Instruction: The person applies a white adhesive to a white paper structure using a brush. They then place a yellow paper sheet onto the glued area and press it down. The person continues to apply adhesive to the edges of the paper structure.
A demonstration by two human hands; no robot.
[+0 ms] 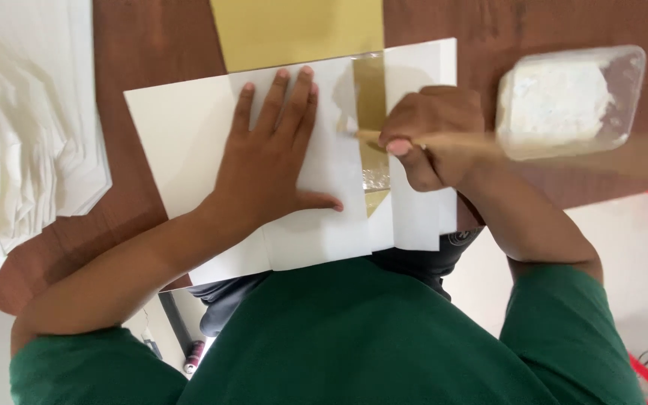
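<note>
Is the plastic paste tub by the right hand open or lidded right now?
Cannot tell. The clear tub shows white paste through glossy plastic, which could be a lid or just its walls.

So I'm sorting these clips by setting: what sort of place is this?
Probably a craft or paper-goods work table. The left hand presses white paper, the right hand brushes a gold strip, a tub of white paste stands near, and folded white sheets are stacked alongside.

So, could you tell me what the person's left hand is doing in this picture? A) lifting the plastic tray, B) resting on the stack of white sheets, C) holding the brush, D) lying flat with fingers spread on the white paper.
D: the left hand lies palm-down, fingers spread, on the white paper, while the right hand grips the brush over the gold strip.
</note>
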